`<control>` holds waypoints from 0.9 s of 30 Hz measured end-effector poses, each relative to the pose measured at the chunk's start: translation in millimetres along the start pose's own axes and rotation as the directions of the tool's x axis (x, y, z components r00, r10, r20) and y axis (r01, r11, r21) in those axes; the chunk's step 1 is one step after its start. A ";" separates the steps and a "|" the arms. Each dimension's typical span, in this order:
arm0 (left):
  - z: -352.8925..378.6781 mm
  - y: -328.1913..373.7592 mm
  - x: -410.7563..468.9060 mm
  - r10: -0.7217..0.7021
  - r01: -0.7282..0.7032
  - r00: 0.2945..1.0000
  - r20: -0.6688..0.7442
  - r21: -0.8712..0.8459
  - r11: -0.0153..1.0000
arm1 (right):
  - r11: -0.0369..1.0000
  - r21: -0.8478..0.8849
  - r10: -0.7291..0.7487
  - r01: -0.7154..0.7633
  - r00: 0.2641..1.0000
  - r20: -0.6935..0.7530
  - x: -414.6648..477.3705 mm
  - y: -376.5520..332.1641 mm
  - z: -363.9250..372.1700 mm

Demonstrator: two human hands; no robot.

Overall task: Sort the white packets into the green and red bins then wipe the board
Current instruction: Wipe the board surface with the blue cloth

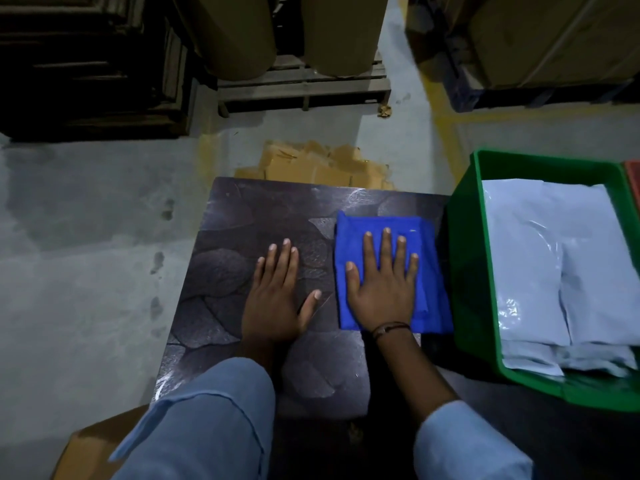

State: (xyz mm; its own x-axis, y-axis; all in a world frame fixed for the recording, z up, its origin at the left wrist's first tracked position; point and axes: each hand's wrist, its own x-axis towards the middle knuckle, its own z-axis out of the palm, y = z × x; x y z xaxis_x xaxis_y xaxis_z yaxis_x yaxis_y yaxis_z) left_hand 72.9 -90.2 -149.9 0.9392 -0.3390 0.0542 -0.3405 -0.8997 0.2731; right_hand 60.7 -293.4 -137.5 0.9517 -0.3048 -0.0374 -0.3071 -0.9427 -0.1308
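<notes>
A dark patterned board (242,216) lies on the floor in front of me. On its right part sits a folded blue cloth (349,237). My right hand (381,282) lies flat on the cloth, fingers spread, pressing it to the board. Flat on the bare board just left of the cloth rests my left hand (275,296), fingers apart and holding nothing. To the right stands the green bin (467,271), holding several white packets (554,258). A sliver of the red bin (633,178) shows at the right edge, behind the green one.
Flattened cardboard (311,164) lies beyond the board's far edge. A wooden pallet (301,84) bearing large brown rolls stands further back, with dark stacked pallets (86,64) at the left. A cardboard box (90,445) sits near my left sleeve. Grey concrete floor spreads to the left.
</notes>
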 end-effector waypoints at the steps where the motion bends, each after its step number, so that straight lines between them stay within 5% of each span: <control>1: 0.3 -0.7 -0.2 0.001 -0.001 1.000 -0.002 0.004 1.000 | 1.000 -0.007 0.030 -0.030 1.000 0.004 -3.0 4.1 -0.4; 14: 2.0 -4.3 0.2 0.015 -0.014 1.000 -0.016 0.024 1.000 | 0.993 0.020 0.112 -0.113 0.992 0.056 101.2 -8.7 -0.3; 22: 2.4 -1.5 -4.2 0.031 -0.031 0.999 -0.011 0.000 1.000 | 0.994 0.000 -0.114 0.114 0.992 -0.045 -45.7 -12.9 9.2; 27: -4.9 9.1 -30.3 -0.012 0.011 0.998 0.054 0.032 0.999 | 0.983 -0.041 -0.180 0.180 0.984 0.010 -173.9 -3.4 4.8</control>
State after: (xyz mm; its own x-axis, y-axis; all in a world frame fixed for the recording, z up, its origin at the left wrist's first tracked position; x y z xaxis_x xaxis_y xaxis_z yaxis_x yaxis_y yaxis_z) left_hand 41.5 -86.8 -144.4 0.9396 -0.3424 -0.0016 -0.3318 -0.9116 0.2427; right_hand -103.7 -236.5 -135.3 0.9913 -0.1292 -0.0235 -0.1309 -0.9868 -0.0951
